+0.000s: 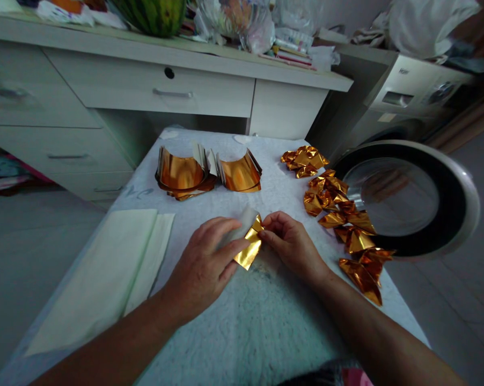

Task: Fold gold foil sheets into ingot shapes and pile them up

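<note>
Between my two hands, above the middle of the table, is a piece of gold foil paper [249, 250] with a pale, whitish part rolled up behind it. My left hand [210, 257] grips it from the left, thumb laid across the foil. The fingers of my right hand [288, 241] pinch its upper right corner. Two stacks of curved gold foil sheets, a left stack [181, 171] and a right stack [240, 172], lie beyond my hands. Several folded gold foil pieces [357, 238] form a line along the right side.
A pile of white paper sheets [101, 268] lies on the cloth-covered table [234, 338] at left. An open washing machine door [459, 203] stands close to the table's right edge. Behind is a white drawer cabinet [210, 99] with a watermelon [155, 16] and plastic bags on top.
</note>
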Demonstrator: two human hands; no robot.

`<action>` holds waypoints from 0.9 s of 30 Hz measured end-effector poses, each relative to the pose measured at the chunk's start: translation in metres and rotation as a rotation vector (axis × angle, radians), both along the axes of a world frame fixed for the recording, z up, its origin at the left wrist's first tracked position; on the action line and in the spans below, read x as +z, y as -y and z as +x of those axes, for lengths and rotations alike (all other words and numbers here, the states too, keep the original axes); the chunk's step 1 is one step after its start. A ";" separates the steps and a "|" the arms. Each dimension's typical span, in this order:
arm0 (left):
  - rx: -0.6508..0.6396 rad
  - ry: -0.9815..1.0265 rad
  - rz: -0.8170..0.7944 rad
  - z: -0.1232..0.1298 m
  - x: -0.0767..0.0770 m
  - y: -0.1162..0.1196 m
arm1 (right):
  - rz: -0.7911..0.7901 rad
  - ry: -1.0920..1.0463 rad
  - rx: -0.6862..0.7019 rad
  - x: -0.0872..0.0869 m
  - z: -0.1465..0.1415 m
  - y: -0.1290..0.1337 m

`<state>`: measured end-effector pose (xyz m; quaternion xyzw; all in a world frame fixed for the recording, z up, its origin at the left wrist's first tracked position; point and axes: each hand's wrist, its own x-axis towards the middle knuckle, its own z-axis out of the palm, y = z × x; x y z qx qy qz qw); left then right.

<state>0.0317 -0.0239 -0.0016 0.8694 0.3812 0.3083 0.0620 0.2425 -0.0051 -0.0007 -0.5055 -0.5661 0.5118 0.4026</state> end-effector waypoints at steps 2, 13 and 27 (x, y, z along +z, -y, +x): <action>-0.085 -0.046 0.014 0.000 -0.001 -0.002 | 0.072 0.139 -0.002 -0.002 0.000 0.000; -0.217 -0.055 -0.079 0.003 -0.004 0.003 | 0.437 0.736 0.157 0.000 0.000 0.003; -0.149 -0.043 -0.215 0.000 -0.005 0.004 | 0.463 0.690 0.463 0.026 0.003 0.014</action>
